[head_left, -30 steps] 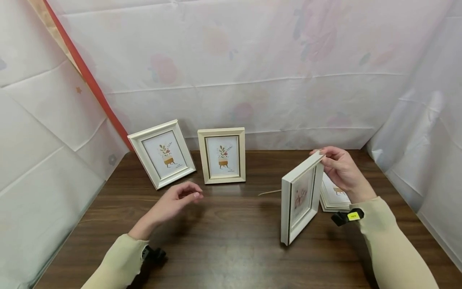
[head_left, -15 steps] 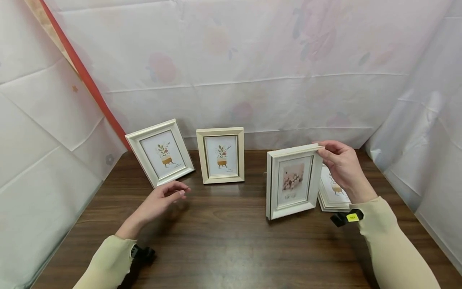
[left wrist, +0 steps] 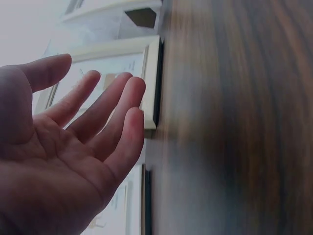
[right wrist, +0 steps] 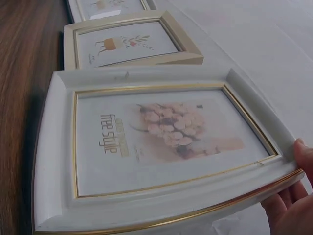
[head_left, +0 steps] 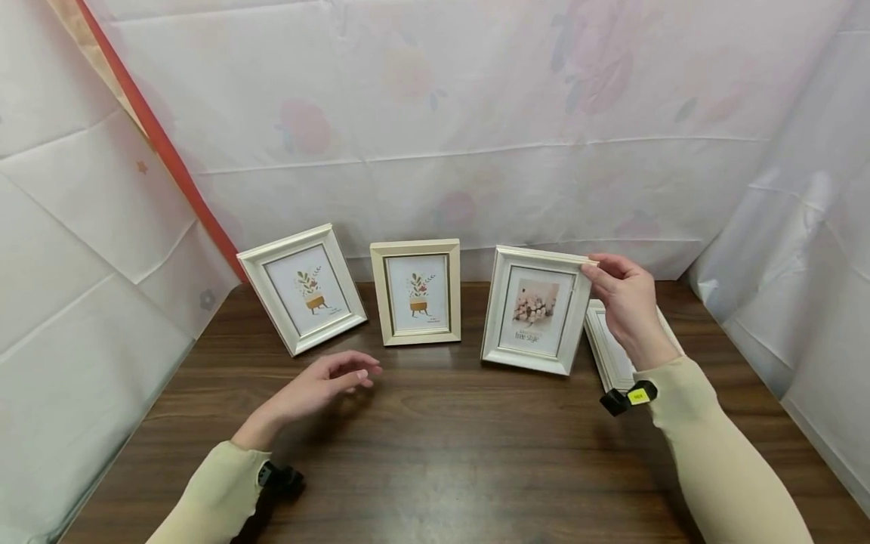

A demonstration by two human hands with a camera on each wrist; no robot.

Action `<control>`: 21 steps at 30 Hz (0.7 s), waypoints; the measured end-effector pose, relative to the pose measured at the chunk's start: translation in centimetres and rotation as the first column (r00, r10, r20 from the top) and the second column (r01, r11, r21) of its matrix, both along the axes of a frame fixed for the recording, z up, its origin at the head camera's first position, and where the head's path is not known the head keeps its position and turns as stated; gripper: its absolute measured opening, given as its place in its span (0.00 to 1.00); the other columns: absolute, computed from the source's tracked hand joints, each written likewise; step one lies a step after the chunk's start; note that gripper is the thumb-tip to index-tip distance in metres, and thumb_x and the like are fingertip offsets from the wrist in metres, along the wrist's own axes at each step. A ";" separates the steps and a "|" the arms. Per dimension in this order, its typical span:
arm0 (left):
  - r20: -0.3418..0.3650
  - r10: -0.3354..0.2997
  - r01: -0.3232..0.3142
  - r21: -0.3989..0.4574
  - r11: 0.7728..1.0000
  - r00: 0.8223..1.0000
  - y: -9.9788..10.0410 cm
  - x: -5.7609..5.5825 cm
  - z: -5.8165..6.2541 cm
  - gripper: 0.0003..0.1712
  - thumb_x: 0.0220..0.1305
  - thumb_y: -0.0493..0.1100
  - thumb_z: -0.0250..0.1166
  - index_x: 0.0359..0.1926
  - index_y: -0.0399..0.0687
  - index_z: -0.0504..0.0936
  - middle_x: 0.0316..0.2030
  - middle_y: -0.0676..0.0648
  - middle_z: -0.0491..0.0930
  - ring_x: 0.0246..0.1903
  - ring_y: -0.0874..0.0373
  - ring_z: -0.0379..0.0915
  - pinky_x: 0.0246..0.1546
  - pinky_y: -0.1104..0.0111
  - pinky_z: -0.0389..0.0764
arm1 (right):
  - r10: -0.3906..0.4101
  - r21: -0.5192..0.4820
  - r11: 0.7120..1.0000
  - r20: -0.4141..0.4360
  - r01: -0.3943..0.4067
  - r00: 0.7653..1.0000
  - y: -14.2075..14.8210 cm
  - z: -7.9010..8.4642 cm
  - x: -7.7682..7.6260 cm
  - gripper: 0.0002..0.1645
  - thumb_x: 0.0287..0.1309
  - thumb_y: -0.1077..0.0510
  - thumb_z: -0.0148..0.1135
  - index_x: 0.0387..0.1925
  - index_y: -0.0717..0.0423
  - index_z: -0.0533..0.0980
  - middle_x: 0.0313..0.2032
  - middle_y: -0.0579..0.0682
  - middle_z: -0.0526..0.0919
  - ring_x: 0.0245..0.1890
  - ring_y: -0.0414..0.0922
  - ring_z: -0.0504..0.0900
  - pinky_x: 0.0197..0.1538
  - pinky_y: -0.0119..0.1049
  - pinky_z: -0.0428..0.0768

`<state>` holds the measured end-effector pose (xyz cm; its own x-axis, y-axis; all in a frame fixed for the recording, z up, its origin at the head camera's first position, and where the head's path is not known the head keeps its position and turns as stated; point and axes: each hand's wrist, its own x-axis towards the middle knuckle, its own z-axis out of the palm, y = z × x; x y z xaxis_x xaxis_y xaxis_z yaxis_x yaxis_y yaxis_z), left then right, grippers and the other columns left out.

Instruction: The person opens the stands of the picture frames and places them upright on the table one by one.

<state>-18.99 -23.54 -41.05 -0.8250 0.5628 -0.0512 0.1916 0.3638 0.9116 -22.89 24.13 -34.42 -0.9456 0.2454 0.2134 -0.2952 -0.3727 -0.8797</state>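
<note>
My right hand [head_left: 627,302] pinches the top right corner of a white picture frame [head_left: 495,317] with a pink flower print, thumb in front and fingers behind. In the right wrist view this white frame [right wrist: 54,147] fills most of the picture, its gold inner edge plain to see. To its left stands a cream picture frame [head_left: 454,302] with a potted-plant print. A tilted white picture frame [head_left: 272,302] with a similar print stands farther left. My left hand [head_left: 326,387] hovers over the table before these two, holding nothing; its fingers are loosely bent in the left wrist view.
Another white frame [head_left: 601,344] lies on the dark wood table [head_left: 435,453], partly hidden behind my right hand and wrist. A pale patterned cloth [head_left: 408,91] hangs behind the table, with more cloth at both sides.
The right hand has turned the flower-print frame to face forward and moved it back and left, beside the cream frame. My left hand shifted left, then back right, staying free.
</note>
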 end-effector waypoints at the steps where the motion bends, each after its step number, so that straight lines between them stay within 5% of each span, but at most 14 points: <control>1: 0.016 -0.013 0.013 0.012 1.000 1.000 0.2 0.1 0.0 0.19 0.76 0.44 0.56 0.61 0.38 0.75 0.55 0.36 0.79 0.51 0.41 0.78 0.49 0.53 0.80 | -0.011 -0.010 1.000 0.011 0.011 1.000 -0.1 0.0 -0.2 0.08 0.53 0.72 0.71 0.35 0.61 0.85 0.30 0.50 0.84 0.29 0.40 0.84 0.30 0.30 0.82; 12: 0.083 -0.127 0.124 0.048 0.991 0.988 1.8 1.0 0.4 0.18 0.77 0.44 0.55 0.60 0.39 0.75 0.56 0.35 0.77 0.52 0.42 0.77 0.50 0.48 0.79 | -0.110 0.022 0.994 0.085 0.109 0.990 -1.2 -0.3 -1.1 0.09 0.55 0.72 0.69 0.39 0.63 0.83 0.31 0.47 0.79 0.29 0.37 0.81 0.32 0.27 0.81; 21: 0.118 -0.169 0.159 0.084 0.984 0.979 2.9 1.4 0.4 0.17 0.77 0.43 0.54 0.58 0.39 0.77 0.54 0.35 0.79 0.52 0.37 0.76 0.49 0.45 0.79 | -0.048 0.153 0.988 0.135 0.028 0.990 -0.7 -0.1 -0.4 0.17 0.64 0.65 0.65 0.54 0.62 0.77 0.45 0.49 0.75 0.42 0.38 0.78 0.44 0.26 0.80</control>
<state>-17.59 -20.64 -40.67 -0.7110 0.6960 -0.1006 0.1271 0.2678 0.9551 -23.30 23.46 -34.56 -0.9591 0.2567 0.1193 -0.1790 -0.2235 -0.9581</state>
